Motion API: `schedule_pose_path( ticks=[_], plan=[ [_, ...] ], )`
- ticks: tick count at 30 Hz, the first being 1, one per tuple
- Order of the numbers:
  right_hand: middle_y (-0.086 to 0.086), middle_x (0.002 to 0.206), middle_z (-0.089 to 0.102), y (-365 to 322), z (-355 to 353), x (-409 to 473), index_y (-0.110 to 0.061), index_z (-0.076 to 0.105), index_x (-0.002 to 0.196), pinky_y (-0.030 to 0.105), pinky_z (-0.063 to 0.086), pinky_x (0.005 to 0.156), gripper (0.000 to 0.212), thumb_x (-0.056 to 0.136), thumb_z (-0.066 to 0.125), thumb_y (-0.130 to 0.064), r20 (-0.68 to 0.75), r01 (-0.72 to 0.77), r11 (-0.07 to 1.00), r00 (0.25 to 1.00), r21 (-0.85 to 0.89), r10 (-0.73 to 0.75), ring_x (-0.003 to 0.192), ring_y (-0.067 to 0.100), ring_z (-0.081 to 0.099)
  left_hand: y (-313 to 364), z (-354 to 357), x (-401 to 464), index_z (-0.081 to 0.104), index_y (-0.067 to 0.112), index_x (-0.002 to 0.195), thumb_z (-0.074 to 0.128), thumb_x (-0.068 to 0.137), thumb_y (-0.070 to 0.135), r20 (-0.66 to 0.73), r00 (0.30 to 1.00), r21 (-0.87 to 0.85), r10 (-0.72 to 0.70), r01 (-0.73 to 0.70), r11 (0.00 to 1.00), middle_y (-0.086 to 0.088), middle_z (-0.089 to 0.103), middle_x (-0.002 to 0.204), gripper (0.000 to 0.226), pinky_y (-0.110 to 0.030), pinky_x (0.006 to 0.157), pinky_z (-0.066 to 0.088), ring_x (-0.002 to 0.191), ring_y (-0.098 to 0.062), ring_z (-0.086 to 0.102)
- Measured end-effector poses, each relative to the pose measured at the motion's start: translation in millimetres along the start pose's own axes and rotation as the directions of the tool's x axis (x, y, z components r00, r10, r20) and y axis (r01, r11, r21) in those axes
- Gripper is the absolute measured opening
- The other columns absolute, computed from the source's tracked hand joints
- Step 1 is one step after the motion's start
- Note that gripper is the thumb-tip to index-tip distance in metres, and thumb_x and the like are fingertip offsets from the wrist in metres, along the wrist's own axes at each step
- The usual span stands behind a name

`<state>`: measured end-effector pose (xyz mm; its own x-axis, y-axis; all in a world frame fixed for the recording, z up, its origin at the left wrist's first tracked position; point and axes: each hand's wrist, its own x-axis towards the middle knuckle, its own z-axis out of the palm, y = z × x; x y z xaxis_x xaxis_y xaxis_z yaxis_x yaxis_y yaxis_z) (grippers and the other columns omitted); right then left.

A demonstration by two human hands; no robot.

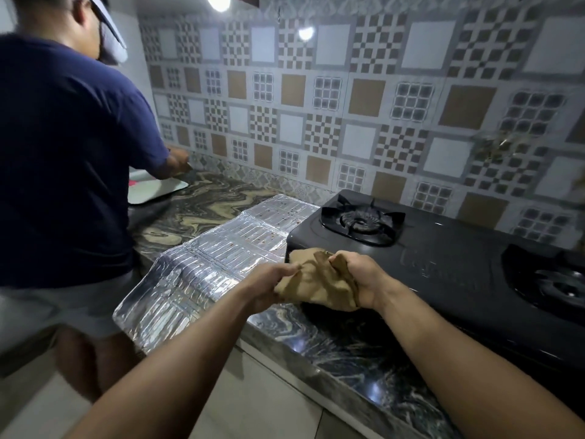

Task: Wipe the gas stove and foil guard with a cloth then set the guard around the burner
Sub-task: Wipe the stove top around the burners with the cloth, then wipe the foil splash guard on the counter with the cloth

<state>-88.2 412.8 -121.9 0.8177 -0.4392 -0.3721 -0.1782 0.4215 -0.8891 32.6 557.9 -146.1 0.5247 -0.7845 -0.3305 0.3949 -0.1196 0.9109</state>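
Note:
A black two-burner gas stove [443, 258] sits on the marble counter, its left burner [361, 221] near the wall and its right burner [557, 286] at the frame's right edge. A silver foil guard [209, 264] lies unfolded flat on the counter left of the stove, with brown specks on it. Both hands hold a crumpled brown cloth [319, 280] over the stove's front-left corner. My left hand [269, 285] grips its left side and my right hand [364, 280] grips its right side.
Another person in a dark blue shirt [63, 153] stands at the left, bent over a white tray [155, 190] on the counter. The marble counter [196, 210] runs along a patterned tiled wall [316, 106]. The counter's front edge [316, 353] lies below my arms.

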Motion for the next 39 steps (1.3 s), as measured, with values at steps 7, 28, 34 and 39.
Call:
schedule_pose_path(
  ticks=[7, 28, 34, 39],
  plan=[
    [0.015, 0.078, 0.070, 3.8, 37.3, 2.1, 0.004, 0.069, 0.088, 0.032, 0.056, 0.067, 0.036, 0.097, 0.038, -0.011, 0.131, -0.051, 0.993, 0.989, -0.103, 0.064, 0.065, 0.023, 0.068, -2.4, -35.4, -9.6, 0.057, 0.014, 0.077, 0.079, 0.073, 0.007, -0.489, 0.823, 0.340, 0.290, -0.126, 0.932, -0.008, 0.064, 0.078, 0.023, -0.031, 0.063, 0.052, 0.068, -0.022, 0.061],
    [0.024, 0.088, 0.071, 4.4, 125.8, 136.7, 0.000, 0.065, 0.100, 0.052, 0.052, 0.085, 0.042, 0.098, 0.031, -0.025, -0.069, 0.042, 0.885, 0.998, 0.465, -0.011, 0.083, 0.037, 0.067, 44.9, -165.0, 35.5, 0.053, 0.008, 0.077, 0.040, 0.085, 0.009, -0.344, 0.935, -0.553, 0.082, -0.273, 0.787, -0.013, 0.054, 0.076, 0.015, -0.057, 0.079, 0.053, 0.076, -0.028, 0.056],
    [0.017, 0.092, 0.064, 19.5, 147.5, 162.3, -0.005, 0.066, 0.099, 0.049, 0.045, 0.099, 0.047, 0.064, 0.080, -0.032, 0.145, -0.084, 0.927, 0.989, 0.365, 0.033, 0.087, 0.033, 0.063, 60.5, -199.3, 45.0, 0.066, 0.008, 0.075, 0.054, 0.088, 0.013, -0.216, 0.959, -0.688, 0.182, -0.282, 0.669, -0.008, 0.068, 0.071, 0.018, -0.037, 0.078, 0.057, 0.070, -0.024, 0.066],
    [0.019, 0.116, 0.061, 22.8, 141.5, 176.0, 0.003, 0.053, 0.131, 0.046, 0.045, 0.100, 0.091, 0.065, 0.079, -0.055, 0.320, -0.143, 0.923, 0.947, 0.356, 0.024, 0.118, 0.035, 0.049, 68.8, -223.7, 59.0, 0.060, -0.007, 0.094, 0.048, 0.079, -0.016, -0.253, 0.959, -0.445, 0.124, -0.230, 0.866, -0.018, 0.066, 0.078, 0.021, -0.034, 0.065, 0.061, 0.065, -0.024, 0.070]
  ],
)
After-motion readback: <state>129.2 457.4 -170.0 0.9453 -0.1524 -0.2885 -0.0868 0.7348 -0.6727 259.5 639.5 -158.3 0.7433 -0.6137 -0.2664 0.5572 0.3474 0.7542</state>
